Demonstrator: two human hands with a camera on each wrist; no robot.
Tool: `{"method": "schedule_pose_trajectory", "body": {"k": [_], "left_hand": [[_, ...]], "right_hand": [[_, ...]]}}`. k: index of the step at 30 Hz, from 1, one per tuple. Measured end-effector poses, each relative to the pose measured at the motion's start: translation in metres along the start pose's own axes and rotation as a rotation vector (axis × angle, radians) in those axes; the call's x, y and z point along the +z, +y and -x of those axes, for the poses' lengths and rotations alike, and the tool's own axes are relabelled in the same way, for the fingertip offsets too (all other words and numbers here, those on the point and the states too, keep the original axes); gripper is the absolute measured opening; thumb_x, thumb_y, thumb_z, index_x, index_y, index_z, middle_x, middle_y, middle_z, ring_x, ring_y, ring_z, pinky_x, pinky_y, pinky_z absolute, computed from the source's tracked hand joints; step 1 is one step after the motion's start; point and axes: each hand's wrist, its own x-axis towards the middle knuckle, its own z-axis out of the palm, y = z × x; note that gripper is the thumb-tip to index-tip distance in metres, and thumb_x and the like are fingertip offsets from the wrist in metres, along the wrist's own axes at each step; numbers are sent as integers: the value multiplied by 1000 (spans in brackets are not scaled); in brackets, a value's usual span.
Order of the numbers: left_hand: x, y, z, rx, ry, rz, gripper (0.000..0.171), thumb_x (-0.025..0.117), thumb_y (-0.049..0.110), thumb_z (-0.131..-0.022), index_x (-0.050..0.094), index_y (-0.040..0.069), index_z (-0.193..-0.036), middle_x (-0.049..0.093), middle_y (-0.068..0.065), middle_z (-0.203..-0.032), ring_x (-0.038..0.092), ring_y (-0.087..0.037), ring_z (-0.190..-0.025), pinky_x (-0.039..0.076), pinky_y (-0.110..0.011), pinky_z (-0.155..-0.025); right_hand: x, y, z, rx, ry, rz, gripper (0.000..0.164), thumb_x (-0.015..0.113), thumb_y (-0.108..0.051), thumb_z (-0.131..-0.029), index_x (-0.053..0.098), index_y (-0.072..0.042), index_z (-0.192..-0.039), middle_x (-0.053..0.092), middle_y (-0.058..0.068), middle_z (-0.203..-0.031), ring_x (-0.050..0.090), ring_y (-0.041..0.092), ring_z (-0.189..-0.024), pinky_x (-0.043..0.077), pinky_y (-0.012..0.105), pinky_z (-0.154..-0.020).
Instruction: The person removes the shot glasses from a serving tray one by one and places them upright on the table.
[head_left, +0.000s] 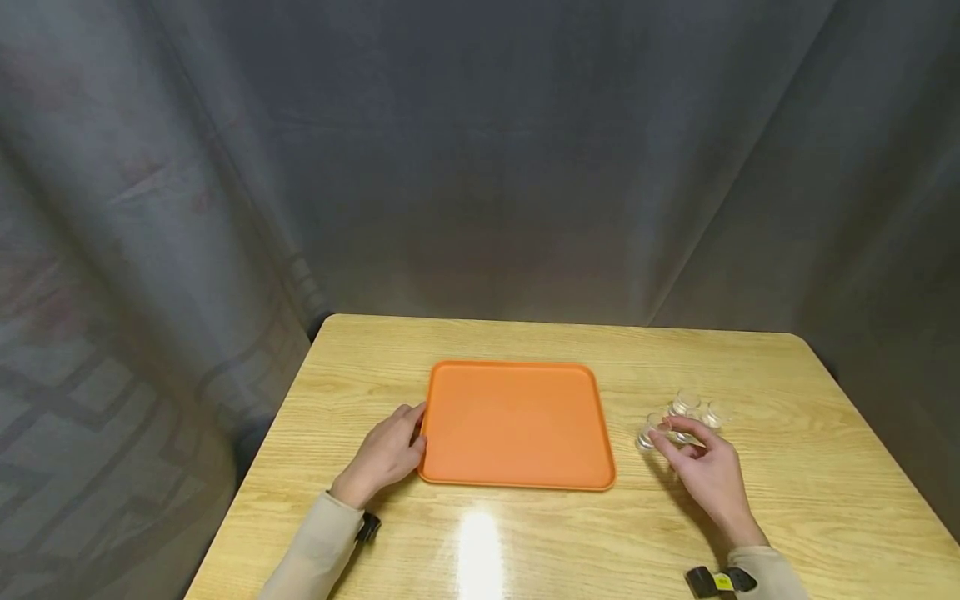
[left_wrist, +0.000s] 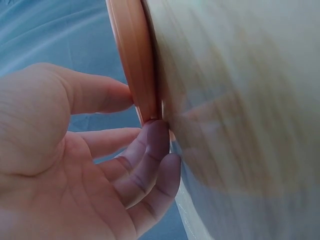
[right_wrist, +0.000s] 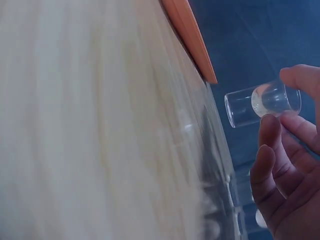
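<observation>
An orange tray (head_left: 517, 425) lies on the wooden table. At its left edge is my left hand (head_left: 386, 454); in the left wrist view the thumb presses the rim (left_wrist: 134, 55) and the curled fingertips meet its lower side. To the right of the tray, my right hand (head_left: 705, 471) pinches a small clear shot glass (head_left: 647, 435) near its top between thumb and fingers. The right wrist view shows this glass (right_wrist: 245, 107) upright, with the other fingers loosely bent beside it. More clear glasses (head_left: 686, 402) stand just behind the right hand, which partly covers them.
The light wooden table (head_left: 360, 350) has a rounded far edge, with a grey curtain (head_left: 480, 167) hanging behind it and along the sides. A bright light reflection shows on the table in front of the tray.
</observation>
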Motion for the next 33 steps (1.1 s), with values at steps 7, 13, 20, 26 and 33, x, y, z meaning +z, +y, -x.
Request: {"method": "schedule_pose_trajectory", "body": {"k": [7, 13, 20, 26, 33], "left_hand": [[-1, 1, 0, -3, 3, 6, 56, 63, 15, -104, 50, -4, -156, 66, -15, -129, 65, -23, -101, 54, -46, -91], [-1, 1, 1, -5, 0, 8, 56, 63, 15, -104, 50, -3, -156, 66, -14, -128, 63, -20, -97, 54, -43, -89], [-1, 0, 0, -3, -1, 12, 56, 62, 14, -105, 50, -3, -156, 67, -13, -125, 59, -17, -91, 51, -40, -82], [0, 0, 1, -9, -9, 15, 56, 62, 15, -105, 50, -2, -157, 66, -13, -127, 61, -17, -94, 52, -41, -85], [-2, 0, 0, -6, -15, 20, 56, 62, 14, -105, 49, -2, -157, 66, -13, -128, 59, -17, -91, 51, -40, -83]], "right_hand": [[-14, 4, 0, 52, 5, 55, 44, 82, -34, -95, 71, -6, -126, 67, -1, -61, 53, 5, -49, 39, 27, -47], [-23, 12, -3, 116, 22, 102, 53, 80, -43, -96, 69, -6, -133, 68, -19, -72, 59, 7, -51, 43, 26, -52], [-27, 19, -10, 177, 70, 107, 61, 80, -46, -95, 69, -4, -138, 67, -26, -103, 71, 5, -61, 56, 18, -62], [-28, 18, -12, 205, 87, 144, 63, 79, -47, -95, 68, -2, -138, 78, 14, -122, 73, 6, -59, 55, 16, -61], [-24, 16, -13, 148, 119, 221, 56, 81, -44, -94, 72, -3, -131, 72, 26, -132, 63, -7, -62, 48, 13, -61]]}}
